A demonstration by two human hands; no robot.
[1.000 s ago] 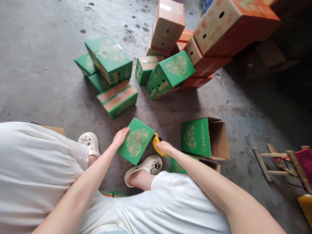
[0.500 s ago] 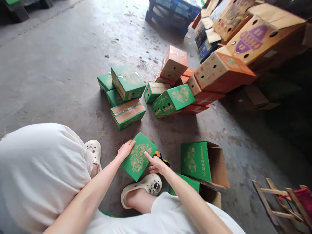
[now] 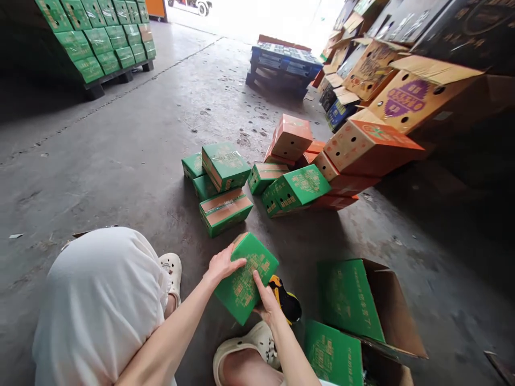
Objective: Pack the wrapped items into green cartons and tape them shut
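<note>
A green cardboard box (image 3: 251,289) with gold print is tilted between my two hands above the floor. My left hand (image 3: 225,264) grips its upper left edge, the thumb lying on the printed face. My right hand (image 3: 266,301) holds the lower right side, thumb on top and the other fingers mostly hidden beneath. Just behind the box, on the floor, lies a yellow and black tape dispenser (image 3: 286,300), partly covered by my right hand. Close below are my cream clogs (image 3: 245,348).
Two open green cartons (image 3: 346,300) lie at the right. Ahead sit closed green boxes (image 3: 226,166) and orange cartons (image 3: 292,136). A blue pallet (image 3: 284,64) is farther off, stacked green boxes (image 3: 98,40) at upper left, and piled fruit cartons (image 3: 418,102) along the right.
The view has tipped up, bringing the stacked green boxes and doorway into sight. My left hand has shifted farther over the box's face, and the box's brown edge now shows.
</note>
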